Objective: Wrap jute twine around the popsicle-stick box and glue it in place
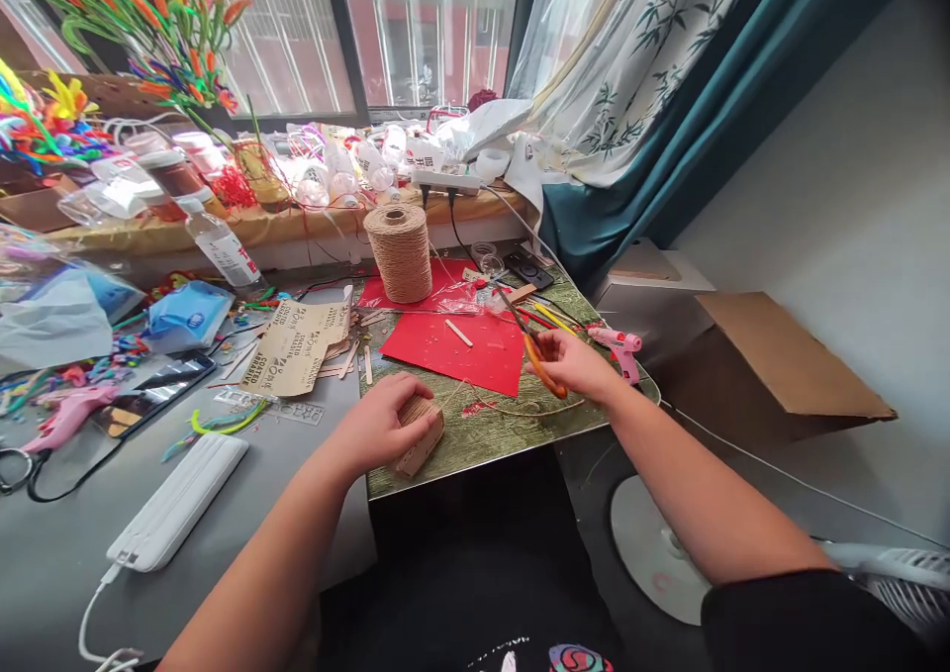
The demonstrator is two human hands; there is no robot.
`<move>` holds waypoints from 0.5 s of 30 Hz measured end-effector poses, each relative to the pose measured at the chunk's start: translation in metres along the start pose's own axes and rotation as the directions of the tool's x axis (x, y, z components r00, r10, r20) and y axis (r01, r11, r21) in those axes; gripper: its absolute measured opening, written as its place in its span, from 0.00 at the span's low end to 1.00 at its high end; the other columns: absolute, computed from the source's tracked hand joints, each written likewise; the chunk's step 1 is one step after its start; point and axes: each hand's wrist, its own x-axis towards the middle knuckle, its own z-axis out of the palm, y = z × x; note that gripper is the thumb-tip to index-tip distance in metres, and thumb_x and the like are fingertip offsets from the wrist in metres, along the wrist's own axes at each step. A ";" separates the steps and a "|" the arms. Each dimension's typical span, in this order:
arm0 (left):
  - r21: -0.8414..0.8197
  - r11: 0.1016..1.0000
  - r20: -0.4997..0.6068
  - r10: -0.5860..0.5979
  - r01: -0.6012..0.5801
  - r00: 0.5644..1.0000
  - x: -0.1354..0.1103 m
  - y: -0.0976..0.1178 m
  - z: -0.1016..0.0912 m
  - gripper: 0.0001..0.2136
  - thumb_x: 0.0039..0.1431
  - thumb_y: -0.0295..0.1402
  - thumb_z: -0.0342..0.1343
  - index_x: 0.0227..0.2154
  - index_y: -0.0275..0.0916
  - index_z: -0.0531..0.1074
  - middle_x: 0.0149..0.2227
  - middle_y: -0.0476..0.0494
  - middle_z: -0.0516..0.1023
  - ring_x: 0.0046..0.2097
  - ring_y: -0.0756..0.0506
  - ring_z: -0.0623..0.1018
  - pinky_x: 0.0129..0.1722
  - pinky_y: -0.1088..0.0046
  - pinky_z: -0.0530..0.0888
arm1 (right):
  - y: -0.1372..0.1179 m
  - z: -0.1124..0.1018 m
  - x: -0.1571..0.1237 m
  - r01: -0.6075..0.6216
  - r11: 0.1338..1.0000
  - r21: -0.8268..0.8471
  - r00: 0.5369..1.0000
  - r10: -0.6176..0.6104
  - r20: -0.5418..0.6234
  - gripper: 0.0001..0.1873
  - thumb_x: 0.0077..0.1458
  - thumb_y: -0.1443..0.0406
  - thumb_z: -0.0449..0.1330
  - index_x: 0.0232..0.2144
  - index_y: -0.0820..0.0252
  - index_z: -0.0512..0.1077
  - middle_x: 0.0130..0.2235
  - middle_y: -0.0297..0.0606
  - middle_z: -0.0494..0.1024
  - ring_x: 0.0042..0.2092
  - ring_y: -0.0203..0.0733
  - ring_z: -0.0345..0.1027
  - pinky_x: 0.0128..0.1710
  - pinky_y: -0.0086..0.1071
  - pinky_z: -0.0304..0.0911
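Note:
My left hand (pixel 390 417) is closed over a small twine-wrapped block (pixel 425 444) at the front edge of the green table. From the block a loose strand of twine (pixel 520 413) runs to the right across the tabletop. In my right hand (pixel 568 360) is a pair of scissors (pixel 535 353) with orange handles, its blades pointing up and away over the red sheet (pixel 452 347). A thin wooden stick (pixel 458 333) lies on that sheet. Behind it stands a large spool of twine (pixel 399 254).
Sandpaper sheets (pixel 297 350) and wooden sticks lie left of the red sheet. A white power bank (pixel 178 502) rests on the grey table. At right are a pink glue gun (pixel 619 347) and an open cardboard box (pixel 787 355). A power strip (pixel 445 181) sits on the cluttered sill.

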 end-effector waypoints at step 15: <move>-0.050 0.998 -0.023 -0.027 0.026 0.999 0.001 -0.007 0.002 0.12 0.63 0.44 0.59 0.45 0.46 0.74 0.48 0.44 0.78 0.53 0.39 0.76 0.54 0.58 0.73 | 0.040 0.143 -0.172 -0.506 0.658 0.558 0.803 0.122 0.583 0.32 0.53 0.40 0.69 0.40 0.55 0.62 0.31 0.27 0.61 0.26 0.29 0.52 0.25 0.27 0.50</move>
